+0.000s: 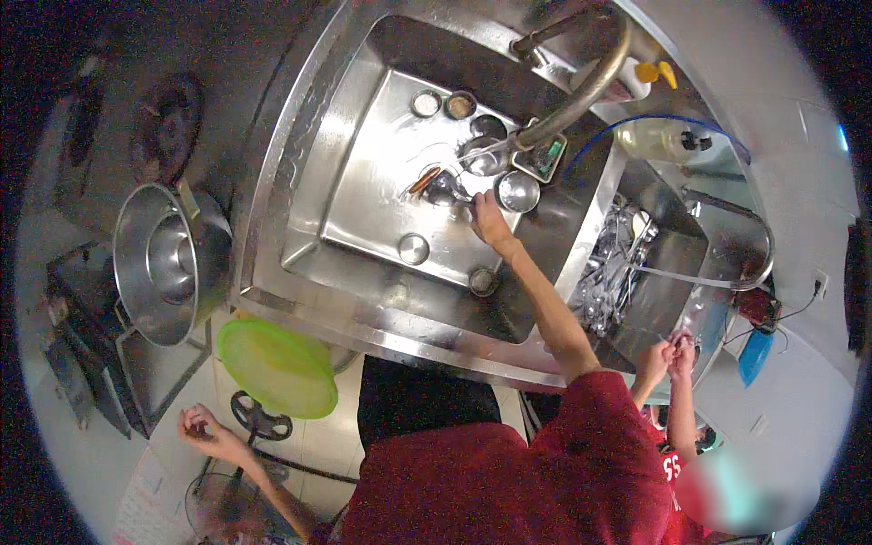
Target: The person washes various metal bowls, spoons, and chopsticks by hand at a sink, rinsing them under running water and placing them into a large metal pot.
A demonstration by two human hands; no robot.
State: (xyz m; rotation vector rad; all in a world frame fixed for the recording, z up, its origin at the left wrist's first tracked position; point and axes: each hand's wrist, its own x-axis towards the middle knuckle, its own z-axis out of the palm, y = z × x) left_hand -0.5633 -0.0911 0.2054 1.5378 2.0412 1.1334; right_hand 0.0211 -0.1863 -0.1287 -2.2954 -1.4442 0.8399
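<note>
My right hand [489, 221] reaches into the steel sink [409, 286], its fingers closed on the end of a dark, shiny metal utensil [443, 187]. A brown-handled tool [425, 180] lies against that utensil on a steel tray [368, 204]. Right beside my fingers is a round metal bowl [519, 191]; another bowl [485, 158] sits under water running from the faucet [579, 102]. My left hand [208, 434] hangs out at the left, away from the sink, with curled fingers. Whether it holds anything is unclear.
Small metal cups [413, 248] stand on the tray. A co-worker's hands [671, 357] are over the neighbouring basin, where cutlery [610, 266] is piled. To the left are a large steel pot [126, 266] and a green plastic basin [279, 368]. A blue hose [654, 118] arches behind.
</note>
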